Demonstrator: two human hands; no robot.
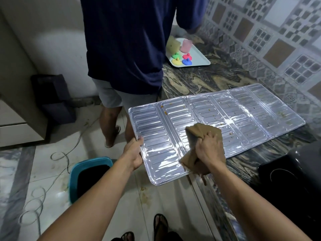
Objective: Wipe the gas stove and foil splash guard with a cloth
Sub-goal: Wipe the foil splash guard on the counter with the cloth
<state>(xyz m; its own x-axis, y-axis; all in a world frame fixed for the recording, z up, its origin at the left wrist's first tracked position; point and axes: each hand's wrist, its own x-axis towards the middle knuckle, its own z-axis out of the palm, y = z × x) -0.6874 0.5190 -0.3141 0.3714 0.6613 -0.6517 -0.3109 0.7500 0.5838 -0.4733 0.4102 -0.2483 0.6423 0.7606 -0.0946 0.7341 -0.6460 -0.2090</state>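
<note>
The silver foil splash guard (243,112) lies flat on the marble counter, its near left end jutting out over the floor. Small brown food specks dot its middle and right panels. My left hand (134,151) grips the guard's left edge, thumb on top. My right hand (209,147) grips a brown cloth (203,132) bunched against the guard's near middle panel. The black gas stove (291,173) sits on the counter at the right, only partly in view.
Another person in a dark blue shirt (128,40) stands at the counter just beyond the guard. A pale tray (199,58) with colourful small items lies further back. A teal bin (86,178) and loose cables (57,155) are on the floor at left.
</note>
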